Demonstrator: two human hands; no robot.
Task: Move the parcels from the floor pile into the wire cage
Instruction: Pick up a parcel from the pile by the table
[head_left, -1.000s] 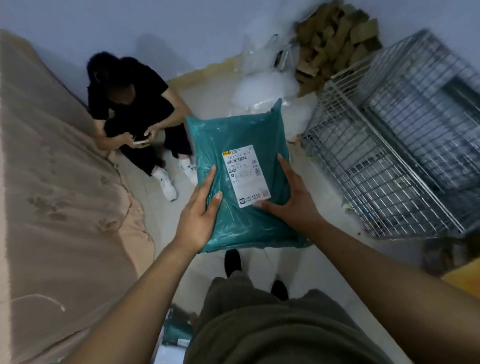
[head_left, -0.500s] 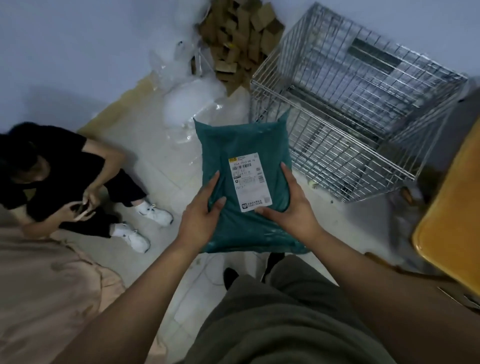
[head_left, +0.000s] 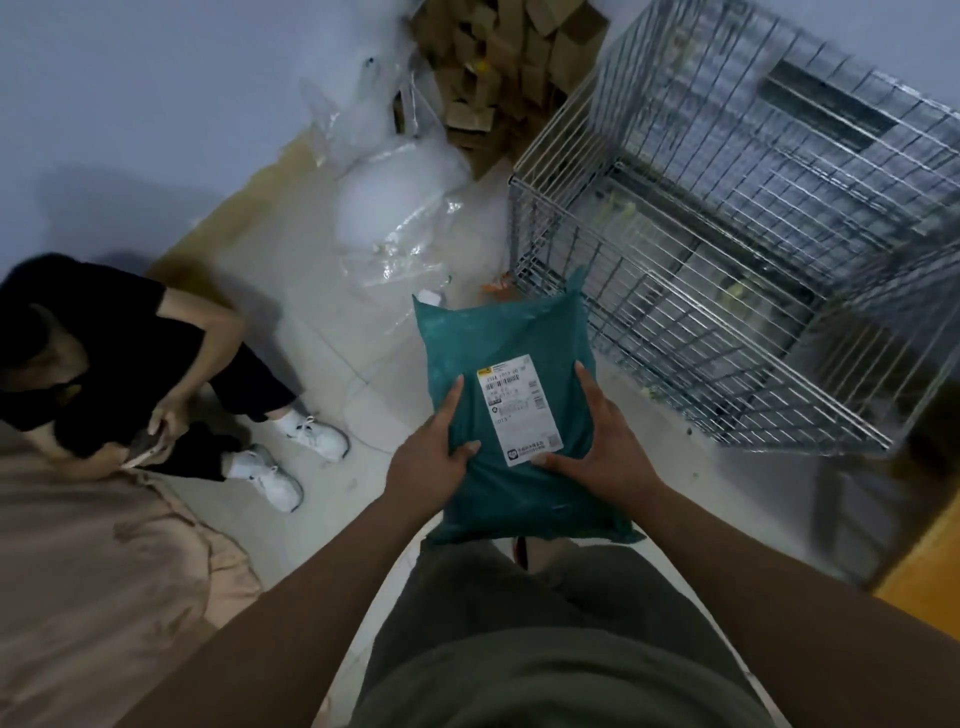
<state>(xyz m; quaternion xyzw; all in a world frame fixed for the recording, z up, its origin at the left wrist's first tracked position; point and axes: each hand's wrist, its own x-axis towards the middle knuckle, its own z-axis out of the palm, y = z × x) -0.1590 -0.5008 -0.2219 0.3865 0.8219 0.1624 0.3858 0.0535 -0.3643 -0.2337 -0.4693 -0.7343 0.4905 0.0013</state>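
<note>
- Since the earlier picture the wire cage (head_left: 701, 316) has come closer in the view. The far corner of the green parcel (head_left: 498, 332) now overlaps the cage's near wall.
- This parcel is in the air in front of the body, above the floor (head_left: 311, 322), with its label (head_left: 519, 410) facing up. It is not yet over the cage opening.
- Left hand (head_left: 431, 462) grasps the parcel's left side and right hand (head_left: 602, 447) its right side. Each thumb presses on the top face; the fingers underneath are hidden.
- To my judgement the step is the carry to the cage. It is better to raise the parcel above the near rim first, because the soft far end can catch on the wires.
- Both hands should hold until the parcel is over the opening, then lay it flat toward a far corner.
- Clear plastic bags (head_left: 395, 208) lie on the floor near the cage's left corner and may be slippery.
</note>
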